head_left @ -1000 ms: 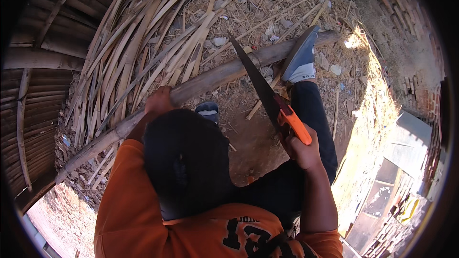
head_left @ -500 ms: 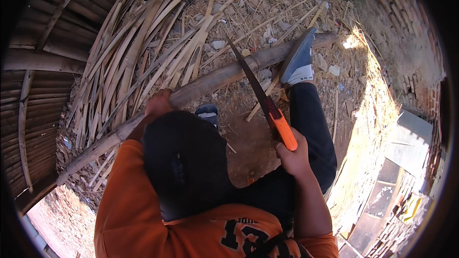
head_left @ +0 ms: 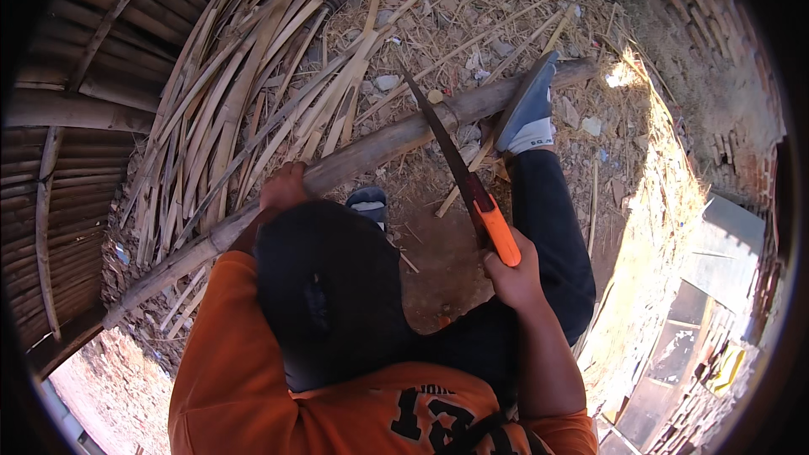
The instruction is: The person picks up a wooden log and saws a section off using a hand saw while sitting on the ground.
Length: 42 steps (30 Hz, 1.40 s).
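The right hand (head_left: 512, 280) is gripping the orange handle of a saw (head_left: 459, 173), fingers clenched around it. The blade is pointing up toward 11 o'clock and crossing the long bamboo pole (head_left: 354, 164), which is running from 8 o'clock to 2 o'clock (a shoe (head_left: 527, 105) is pressing on it). The left hand (head_left: 284, 188) is clasping the pole, nearer its low end.

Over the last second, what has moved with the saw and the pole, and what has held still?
The right hand has drawn the orange-handled saw back toward the body, its blade sliding down across the bamboo pole. Nothing was picked up or let go. The left hand still grips the pole, and the grey shoe still pins it near the cut. The pile of split strips lies unchanged.
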Tool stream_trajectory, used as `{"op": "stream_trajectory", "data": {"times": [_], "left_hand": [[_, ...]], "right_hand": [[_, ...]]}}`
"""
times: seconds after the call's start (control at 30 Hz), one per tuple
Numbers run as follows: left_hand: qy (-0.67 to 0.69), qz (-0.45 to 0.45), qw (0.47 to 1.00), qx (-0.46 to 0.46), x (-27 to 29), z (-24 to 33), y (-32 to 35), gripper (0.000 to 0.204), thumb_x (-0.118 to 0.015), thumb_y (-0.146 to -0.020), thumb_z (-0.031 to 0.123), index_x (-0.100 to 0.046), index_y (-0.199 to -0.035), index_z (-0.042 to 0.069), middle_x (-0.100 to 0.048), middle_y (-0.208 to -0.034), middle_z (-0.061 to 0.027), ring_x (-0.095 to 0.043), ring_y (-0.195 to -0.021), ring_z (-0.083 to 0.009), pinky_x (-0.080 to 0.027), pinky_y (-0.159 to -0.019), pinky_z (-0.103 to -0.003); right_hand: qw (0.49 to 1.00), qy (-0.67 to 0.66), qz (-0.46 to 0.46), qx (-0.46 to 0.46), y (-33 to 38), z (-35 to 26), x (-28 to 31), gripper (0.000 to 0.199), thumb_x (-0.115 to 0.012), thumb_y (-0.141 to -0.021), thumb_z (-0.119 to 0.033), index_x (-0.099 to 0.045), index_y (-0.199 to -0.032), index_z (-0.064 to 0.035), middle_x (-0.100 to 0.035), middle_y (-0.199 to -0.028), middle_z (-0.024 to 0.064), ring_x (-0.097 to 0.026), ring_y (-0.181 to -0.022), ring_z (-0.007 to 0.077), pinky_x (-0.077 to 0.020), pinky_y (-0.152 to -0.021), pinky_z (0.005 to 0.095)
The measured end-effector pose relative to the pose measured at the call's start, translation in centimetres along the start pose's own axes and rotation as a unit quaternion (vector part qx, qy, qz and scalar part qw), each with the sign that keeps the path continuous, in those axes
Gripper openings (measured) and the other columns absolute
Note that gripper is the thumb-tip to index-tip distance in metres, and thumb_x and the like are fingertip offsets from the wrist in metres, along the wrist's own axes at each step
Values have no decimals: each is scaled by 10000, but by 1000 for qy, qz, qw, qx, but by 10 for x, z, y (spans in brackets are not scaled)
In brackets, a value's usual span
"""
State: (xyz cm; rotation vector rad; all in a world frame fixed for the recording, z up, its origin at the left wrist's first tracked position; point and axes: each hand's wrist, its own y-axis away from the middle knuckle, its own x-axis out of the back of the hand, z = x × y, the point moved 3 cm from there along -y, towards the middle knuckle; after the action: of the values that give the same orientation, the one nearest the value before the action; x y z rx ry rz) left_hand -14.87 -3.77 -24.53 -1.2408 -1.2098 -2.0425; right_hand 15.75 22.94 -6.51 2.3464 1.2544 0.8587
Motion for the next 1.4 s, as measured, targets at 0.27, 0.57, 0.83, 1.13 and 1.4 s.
{"op": "stream_trajectory", "data": {"times": [0.27,0.57,0.83,1.13,1.4], "left_hand": [[-6,10,1000,5,5,-9,6,751,-819,-739,394,-553,-1394,138,-605,-1348,-136,-625,-1251,-353,-479,-1072,-513],[9,-23,999,20,23,-9,2,789,-833,-718,398,-547,-1397,118,-601,-1358,-143,-610,-1272,-348,-487,-1066,-511],[8,7,1000,-11,-9,-11,-3,778,-829,-730,419,-552,-1396,125,-612,-1334,-153,-633,-1234,-356,-511,-1050,-500],[9,-20,1000,-11,3,-11,2,767,-825,-737,414,-553,-1397,132,-599,-1351,-165,-637,-1224,-360,-508,-1052,-509],[42,-24,999,-23,0,-11,-5,774,-825,-731,395,-558,-1394,100,-607,-1345,-176,-633,-1233,-380,-503,-1065,-488]], "right_hand": [[999,-50,4,-10,65,-21,38,300,-618,-824,-31,-679,-1112,29,-651,-870,22,-603,-765,91,-494,-701,269],[1000,-3,-5,-18,45,-31,17,244,-629,-825,-36,-673,-1056,28,-646,-856,30,-612,-782,106,-503,-736,278],[1000,-24,6,-9,8,6,12,168,-624,-834,-30,-623,-996,16,-595,-821,18,-563,-732,101,-466,-661,291],[1000,-12,-10,-10,71,-16,36,264,-639,-831,-42,-665,-1087,16,-625,-819,24,-606,-749,112,-491,-700,277],[999,-36,-18,4,-3,8,13,254,-612,-837,-34,-660,-1074,42,-616,-809,12,-580,-715,98,-484,-657,268]]}}
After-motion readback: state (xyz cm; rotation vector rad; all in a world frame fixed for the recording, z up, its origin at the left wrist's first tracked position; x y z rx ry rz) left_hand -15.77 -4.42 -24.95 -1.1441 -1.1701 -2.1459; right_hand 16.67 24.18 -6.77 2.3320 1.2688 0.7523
